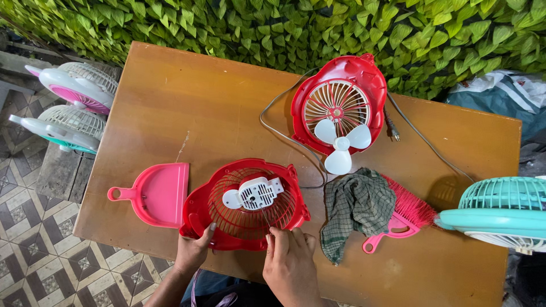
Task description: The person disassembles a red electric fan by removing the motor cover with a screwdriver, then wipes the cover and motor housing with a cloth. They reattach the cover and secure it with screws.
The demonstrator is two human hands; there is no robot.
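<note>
Two small fans (71,105) lie off the table's left edge, one trimmed pink, one teal, well apart from the work. On the brown table (170,102) itself, leftmost, lies a pink dustpan (153,193), just beside the red fan housing (244,204) at the near edge — the piece both hands are on. It lies flat, its wire-like grille up, with a white motor block (255,193) at its centre.

The left hand (193,250) is spread against the housing's lower-left rim, thumb pressed on the red plastic to brace it. The right hand (290,264) is curled, fingertips pinched round a thin screwdriver (266,219) whose shaft reaches up into the grille; whether the tip touches a screw cannot be told.

By its look the housing is light, hollow moulded plastic — stiff at the thick outer rim, thinner and likelier to flex or snap along the grille ribs. The smooth shell would probably slide on the table unless held down. The rim seems the safest place to take hold, not the ribs or the motor block.

Further right lie a second red housing (364,79) with a white three-blade propeller (341,142) and grey cord (278,133), then a green checked cloth (355,207) draped over a pink brush (401,219), and a teal fan (500,213) at the far right edge.
</note>
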